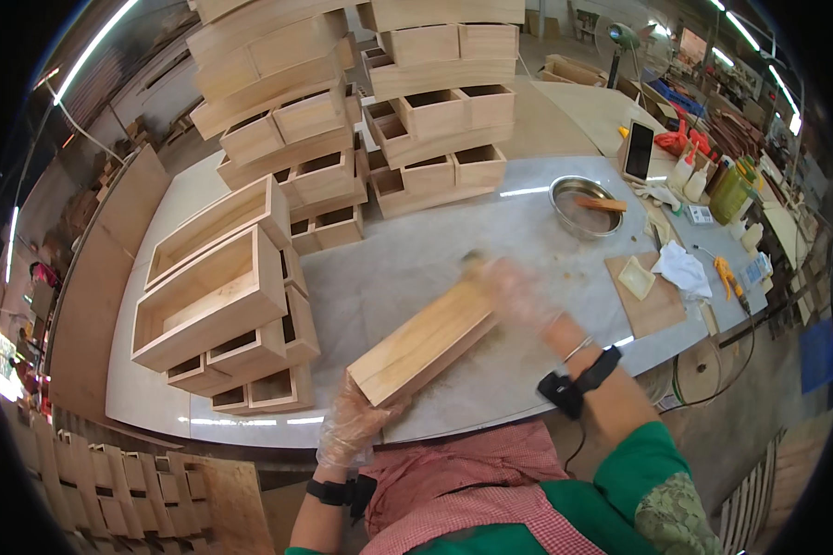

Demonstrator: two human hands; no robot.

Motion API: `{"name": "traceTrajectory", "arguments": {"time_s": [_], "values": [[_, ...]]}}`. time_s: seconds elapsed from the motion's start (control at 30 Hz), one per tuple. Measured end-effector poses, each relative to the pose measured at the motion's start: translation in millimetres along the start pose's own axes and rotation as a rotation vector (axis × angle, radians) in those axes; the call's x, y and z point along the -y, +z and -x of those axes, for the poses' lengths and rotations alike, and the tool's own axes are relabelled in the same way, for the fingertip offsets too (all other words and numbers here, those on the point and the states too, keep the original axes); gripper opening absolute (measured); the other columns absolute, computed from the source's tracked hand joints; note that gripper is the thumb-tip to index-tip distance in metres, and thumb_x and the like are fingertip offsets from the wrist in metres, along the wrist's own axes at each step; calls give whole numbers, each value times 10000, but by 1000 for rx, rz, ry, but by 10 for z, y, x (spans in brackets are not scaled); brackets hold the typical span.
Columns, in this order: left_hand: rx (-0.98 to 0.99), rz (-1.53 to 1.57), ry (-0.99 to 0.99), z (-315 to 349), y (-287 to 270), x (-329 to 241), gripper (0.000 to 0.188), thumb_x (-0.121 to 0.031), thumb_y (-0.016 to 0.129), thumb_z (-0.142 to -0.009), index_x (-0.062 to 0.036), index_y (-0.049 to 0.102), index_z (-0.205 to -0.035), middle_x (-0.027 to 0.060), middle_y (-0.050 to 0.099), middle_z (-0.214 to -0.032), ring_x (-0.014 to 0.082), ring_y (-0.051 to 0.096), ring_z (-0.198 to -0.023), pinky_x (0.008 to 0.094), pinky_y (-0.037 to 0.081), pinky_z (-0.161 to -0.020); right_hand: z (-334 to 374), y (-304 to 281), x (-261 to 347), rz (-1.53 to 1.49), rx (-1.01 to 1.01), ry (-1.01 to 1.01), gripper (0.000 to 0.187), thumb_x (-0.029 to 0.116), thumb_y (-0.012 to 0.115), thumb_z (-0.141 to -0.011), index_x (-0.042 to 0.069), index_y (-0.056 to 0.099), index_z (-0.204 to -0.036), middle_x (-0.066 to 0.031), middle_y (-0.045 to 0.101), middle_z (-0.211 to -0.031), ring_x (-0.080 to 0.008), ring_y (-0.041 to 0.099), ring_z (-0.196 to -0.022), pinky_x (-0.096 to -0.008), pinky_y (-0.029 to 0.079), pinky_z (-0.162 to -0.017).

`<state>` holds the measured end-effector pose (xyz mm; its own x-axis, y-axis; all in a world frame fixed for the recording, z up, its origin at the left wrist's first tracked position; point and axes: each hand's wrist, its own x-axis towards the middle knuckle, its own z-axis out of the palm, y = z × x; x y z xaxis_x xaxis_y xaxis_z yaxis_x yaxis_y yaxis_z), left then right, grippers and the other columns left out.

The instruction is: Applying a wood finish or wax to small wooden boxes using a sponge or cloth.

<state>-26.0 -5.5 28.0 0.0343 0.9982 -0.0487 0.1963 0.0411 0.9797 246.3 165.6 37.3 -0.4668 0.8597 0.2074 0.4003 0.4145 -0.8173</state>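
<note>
A long, pale wooden box [426,338] slants over the grey-covered table in front of me, a broad smooth face turned up. My left hand [354,418], in a clear plastic glove, grips its near end at the corner. At the far end, my right hand [516,294], also gloved, is smeared by motion. Beside its fingers shows a small dark blurred thing, too unclear to name. Whether the right fingers hold it cannot be made out.
Tall stacks of wooden boxes [440,111] stand at the back; more open boxes [208,301] are piled left. To the right are a metal bowl [565,215] with a wooden-handled tool, a phone [638,151], bottles [696,183], a white cloth [683,270] and an orange-yellow tool [727,276] with a cord.
</note>
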Motion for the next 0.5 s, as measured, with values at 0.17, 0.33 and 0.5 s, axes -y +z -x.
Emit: {"name": "traceTrajectory", "arguments": {"time_s": [0.17, 0.33, 0.5], "values": [[-8, -79, 5, 36, -56, 177, 700, -129, 834, -790, -26, 352, -1288, 119, 574, -1310, 193, 564, -1206, 333, 462, -1029, 132, 282, 470, 590, -169, -509, 148, 137, 536, -872, 83, 636, -966, -176, 646, -908, -360, 639, -863, -459, 519, -737], [-10, -30, 24, 34, -26, 8, 691, -123, 827, -798, -30, 343, -1281, 123, 573, -1309, 196, 570, -1199, 329, 464, -1028, 255, 590, 854, 272, -135, -749, 197, 130, 496, -897, 65, 625, -1030, -161, 632, -904, -354, 616, -857, -468, 503, -745], [9, 383, -127, -24, 35, 251, 700, -93, 832, -784, -28, 340, -1279, 129, 565, -1318, 197, 561, -1217, 322, 468, -1033, -7, -123, -526, 468, -238, -317, 255, 155, 489, -922, 77, 581, -1147, -130, 608, -1026, -326, 610, -905, -432, 507, -770]]}}
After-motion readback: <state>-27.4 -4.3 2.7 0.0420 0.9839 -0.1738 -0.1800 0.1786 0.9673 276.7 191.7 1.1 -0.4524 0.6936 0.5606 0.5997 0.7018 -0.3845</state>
